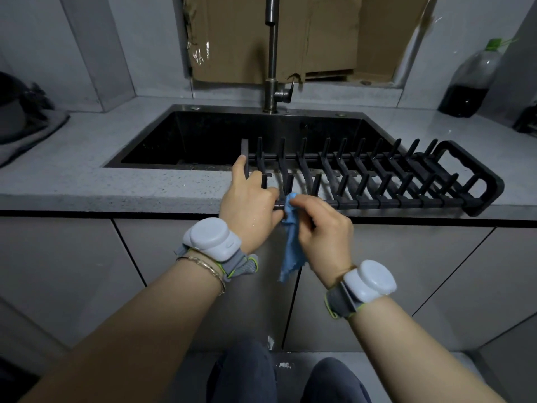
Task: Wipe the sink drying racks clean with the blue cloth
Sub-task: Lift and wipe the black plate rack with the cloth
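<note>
A black drying rack (406, 181) with several upright prongs lies across the front of the dark sink (203, 135) and the counter to its right. My left hand (250, 199) grips the rack's left end, thumb up along the end bar. My right hand (322, 228) pinches the blue cloth (292, 242) against the rack's near rail, close to the left end. The rest of the cloth hangs down in front of the cabinet doors.
A tall metal tap (272, 68) rises behind the sink, with cardboard (276, 36) covering the opening behind it. A plastic bottle of dark liquid (470, 82) stands at the back right. A grey cloth and dark object (26, 117) lie on the left counter.
</note>
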`<action>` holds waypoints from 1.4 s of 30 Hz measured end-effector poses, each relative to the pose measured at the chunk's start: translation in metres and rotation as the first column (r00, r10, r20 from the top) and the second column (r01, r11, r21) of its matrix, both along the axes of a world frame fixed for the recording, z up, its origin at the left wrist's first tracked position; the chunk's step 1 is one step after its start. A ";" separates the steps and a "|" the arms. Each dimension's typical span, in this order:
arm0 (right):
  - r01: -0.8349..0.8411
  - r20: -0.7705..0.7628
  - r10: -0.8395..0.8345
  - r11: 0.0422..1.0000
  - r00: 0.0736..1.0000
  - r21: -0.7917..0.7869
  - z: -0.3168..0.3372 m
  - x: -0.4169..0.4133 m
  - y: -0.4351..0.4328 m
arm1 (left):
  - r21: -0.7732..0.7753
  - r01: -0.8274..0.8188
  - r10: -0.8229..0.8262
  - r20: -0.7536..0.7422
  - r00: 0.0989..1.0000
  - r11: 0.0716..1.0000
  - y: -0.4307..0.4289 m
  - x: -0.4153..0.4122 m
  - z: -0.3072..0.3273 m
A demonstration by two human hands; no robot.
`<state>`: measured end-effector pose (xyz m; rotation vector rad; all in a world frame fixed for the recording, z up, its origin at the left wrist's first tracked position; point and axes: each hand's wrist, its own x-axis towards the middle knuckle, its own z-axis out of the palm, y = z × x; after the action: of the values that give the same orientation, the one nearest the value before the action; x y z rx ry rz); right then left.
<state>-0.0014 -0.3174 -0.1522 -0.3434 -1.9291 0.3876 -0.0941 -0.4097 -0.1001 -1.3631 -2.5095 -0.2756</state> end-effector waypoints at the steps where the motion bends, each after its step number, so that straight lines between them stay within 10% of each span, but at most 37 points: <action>1: 0.014 -0.008 -0.014 1.000 1.000 0.012 -0.002 0.005 0.006 | -0.013 0.005 -0.005 -0.013 1.000 1.000 0.001 0.000 0.001; 35: 0.203 0.209 -0.210 0.978 0.955 0.057 0.012 0.025 0.013 | -0.060 0.002 -0.002 0.003 1.000 0.998 -0.001 0.003 0.010; 42: 0.025 0.164 -0.045 0.992 0.985 0.124 0.009 0.019 0.001 | -0.068 -0.020 0.019 -0.008 1.000 0.997 0.000 0.006 0.010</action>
<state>0.0180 -0.3169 -0.1436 -0.3383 -2.0965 0.2221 -0.0878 -0.4101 -0.0899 -1.3617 -2.5469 -0.1822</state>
